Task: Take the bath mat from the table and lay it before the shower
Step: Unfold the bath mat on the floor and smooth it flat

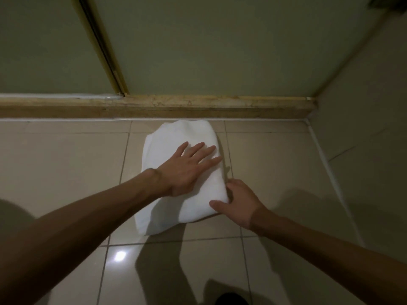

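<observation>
A folded white bath mat (pixel 189 133) lies on the beige tiled floor, its far edge close to the shower's stone threshold (pixel 167 106). My left hand (pixel 187 170) rests flat on top of the mat with straight, spread fingers. My right hand (pixel 236 202) grips the mat's near right corner, thumb on top and fingers curled against its right edge. The fingertips of that hand are hidden behind the fold.
Frosted shower panels (pixel 209 45) with a gold frame (pixel 103 51) rise behind the threshold. A wall (pixel 370 111) closes the right side, meeting the floor (pixel 66 168) along a white sealant line. A dark shape sits at the bottom edge of the view.
</observation>
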`<state>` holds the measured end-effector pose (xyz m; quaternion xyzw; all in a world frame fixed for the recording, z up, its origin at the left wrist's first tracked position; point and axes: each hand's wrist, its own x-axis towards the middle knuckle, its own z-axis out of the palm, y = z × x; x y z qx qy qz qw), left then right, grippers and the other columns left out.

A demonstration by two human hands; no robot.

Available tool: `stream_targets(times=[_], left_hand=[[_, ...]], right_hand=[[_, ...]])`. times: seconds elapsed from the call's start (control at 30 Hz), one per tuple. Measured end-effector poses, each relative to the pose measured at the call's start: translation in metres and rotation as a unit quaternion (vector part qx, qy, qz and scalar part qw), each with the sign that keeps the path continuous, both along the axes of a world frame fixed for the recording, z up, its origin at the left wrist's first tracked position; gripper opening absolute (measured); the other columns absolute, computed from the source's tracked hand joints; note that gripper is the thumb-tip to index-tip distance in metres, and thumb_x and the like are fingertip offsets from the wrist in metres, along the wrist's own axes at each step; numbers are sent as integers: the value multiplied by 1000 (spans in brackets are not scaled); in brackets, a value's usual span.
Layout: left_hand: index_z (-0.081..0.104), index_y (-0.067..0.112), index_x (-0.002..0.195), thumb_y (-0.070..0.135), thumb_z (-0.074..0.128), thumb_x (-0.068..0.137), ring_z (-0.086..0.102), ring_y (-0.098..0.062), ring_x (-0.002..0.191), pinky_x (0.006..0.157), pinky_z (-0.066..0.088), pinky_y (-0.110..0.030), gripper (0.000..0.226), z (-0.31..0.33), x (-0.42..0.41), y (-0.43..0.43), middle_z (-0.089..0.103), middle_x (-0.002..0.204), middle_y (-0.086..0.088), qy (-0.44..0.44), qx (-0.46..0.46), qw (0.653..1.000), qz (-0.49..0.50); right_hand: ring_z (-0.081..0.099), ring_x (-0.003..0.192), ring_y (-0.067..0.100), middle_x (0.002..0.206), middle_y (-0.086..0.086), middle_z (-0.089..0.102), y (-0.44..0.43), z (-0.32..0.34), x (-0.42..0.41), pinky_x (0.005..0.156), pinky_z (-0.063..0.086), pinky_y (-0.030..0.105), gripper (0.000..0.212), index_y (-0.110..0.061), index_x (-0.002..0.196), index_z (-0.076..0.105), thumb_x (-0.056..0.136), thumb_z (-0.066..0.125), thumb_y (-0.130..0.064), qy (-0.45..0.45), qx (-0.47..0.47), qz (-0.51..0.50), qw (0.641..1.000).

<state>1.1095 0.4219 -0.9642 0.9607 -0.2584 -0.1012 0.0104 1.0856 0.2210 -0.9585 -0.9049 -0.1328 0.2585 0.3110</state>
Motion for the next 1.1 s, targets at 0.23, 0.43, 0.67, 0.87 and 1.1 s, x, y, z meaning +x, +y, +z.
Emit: stream_targets(times=[0.23, 0.43, 0.67, 0.87, 1.1], left_hand=[[30, 30, 144, 27, 34, 101, -4, -24, 147, 116, -4, -52, 44, 4, 23, -8, 6, 161, -4, -17, 56, 993, -102], [49, 24, 130, 27, 44, 98, 22, -26, 144, 115, 2, -53, 32, 13, 18, 12, 37, 149, -8, -86, 14, 992, -92], [59, 22, 109, 18, 64, 84, 54, -28, 102, 109, 22, -58, 25, 34, 0, 45, 54, 97, -6, -162, 33, 985, -47], [61, 15, 104, 22, 61, 86, 53, -32, 86, 103, 28, -54, 19, 44, -14, 74, 53, 84, -9, -195, 67, 978, 19], [60, 8, 94, 30, 49, 92, 55, -35, 75, 98, 37, -53, 25, 58, -32, 112, 55, 75, -11, -174, 84, 973, 124]], right_hand=[[53, 99, 15, 113, 4, 60, -14, 1, -3, 89, 47, 36, 37, -15, 116, 58, 86, 64, -36, -41, 36, 42, 998], [56, 106, 17, 122, 3, 60, -8, 2, 3, 93, 47, 36, 41, -18, 126, 52, 90, 61, -34, -54, 52, 73, 995], [43, 128, 23, 145, 5, 44, -5, -6, 20, 108, 33, 40, 57, -27, 132, 46, 82, 68, -40, -94, -28, 185, 978], [55, 115, 19, 116, 3, 64, 12, 1, 38, 114, 16, 36, 27, -19, 114, 54, 90, 58, -31, -195, -16, 214, 957], [47, 125, 27, 134, 10, 55, 35, 35, 51, 118, 15, 34, 41, -19, 139, 41, 99, 44, -30, -247, -11, 229, 941]])
